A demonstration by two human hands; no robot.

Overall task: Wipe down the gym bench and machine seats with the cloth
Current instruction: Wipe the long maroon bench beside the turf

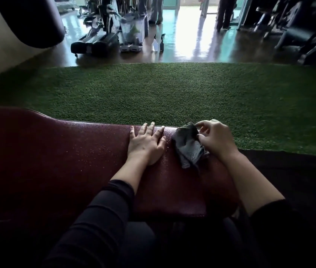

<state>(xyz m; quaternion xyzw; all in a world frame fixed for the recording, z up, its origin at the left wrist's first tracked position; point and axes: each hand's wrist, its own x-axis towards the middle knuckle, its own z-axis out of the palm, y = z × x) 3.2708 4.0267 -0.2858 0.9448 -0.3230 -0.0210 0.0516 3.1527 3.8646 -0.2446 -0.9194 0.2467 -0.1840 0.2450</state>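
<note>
A dark red padded gym bench [56,151] stretches across the lower half of the head view, its surface dotted with fine droplets. My left hand [146,143] lies flat on the pad near its far edge, fingers straight and spread. Just to its right, my right hand [216,138] grips a crumpled grey cloth [188,146] that rests on the bench's right end. Part of the cloth is hidden under my right fingers.
Green artificial turf [163,93] lies beyond the bench. On the glossy floor behind it stand two spray bottles [158,43], a translucent bin [133,29] and exercise machines [298,26]. A padded machine part [33,20] hangs at upper left. People's legs [224,12] show at the back.
</note>
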